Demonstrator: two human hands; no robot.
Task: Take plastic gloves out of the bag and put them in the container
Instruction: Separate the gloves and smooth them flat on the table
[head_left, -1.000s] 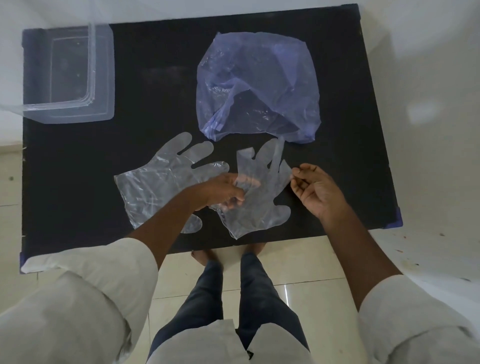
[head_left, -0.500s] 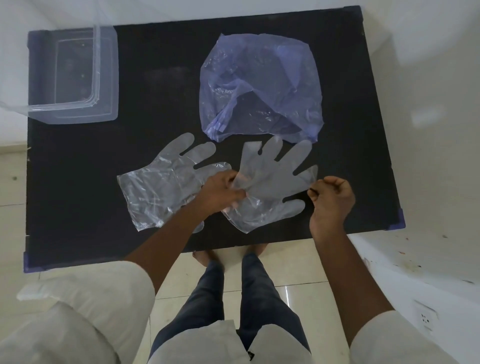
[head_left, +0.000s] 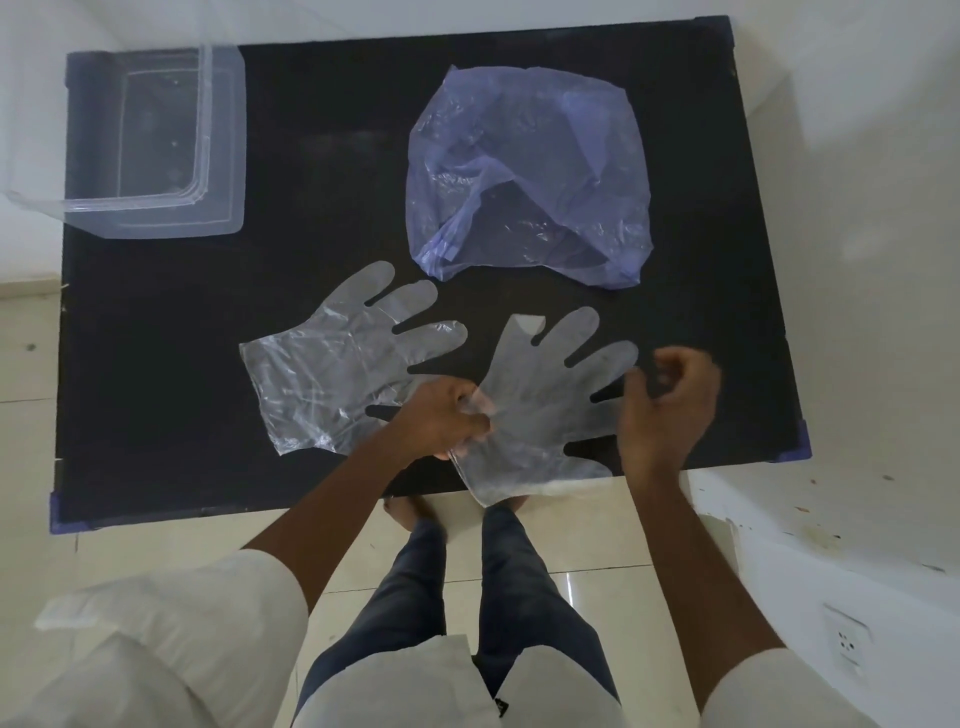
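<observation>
The left hand (head_left: 441, 415) has its fingers (head_left: 470, 410) curled shut on the cuff side of a clear glove (head_left: 545, 405), which spreads out flat to the right of them over the tabletop (head_left: 322, 197). The right hand (head_left: 667, 410) is loosely curled just beyond the glove's finger ends; whether it pinches the plastic cannot be told. A second glove (head_left: 343, 364) lies flat just left of the left fingers. The purple bag (head_left: 530, 171) sits farther away, and the container (head_left: 156, 140) stands well apart at the far left corner.
</observation>
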